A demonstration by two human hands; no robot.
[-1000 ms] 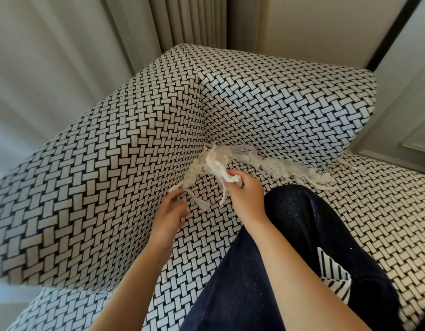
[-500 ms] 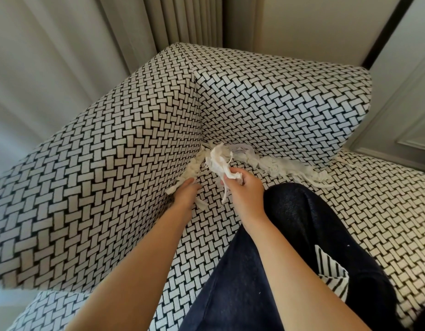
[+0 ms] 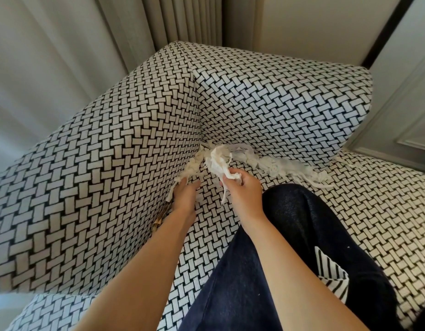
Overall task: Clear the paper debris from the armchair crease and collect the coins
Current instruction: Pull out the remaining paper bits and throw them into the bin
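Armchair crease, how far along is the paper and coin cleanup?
Early. The right hand grips a paper wad over the corner; the left hand reaches for loose shreds in the side crease. A long shred trail lies along the back crease, and no coins show yet.

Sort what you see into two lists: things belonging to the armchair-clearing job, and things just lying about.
Job: armchair; paper wad gripped by right hand; paper shreds along the back crease; left hand at the side crease. No coins plainly visible.
Lying about: curtain; striped cloth.
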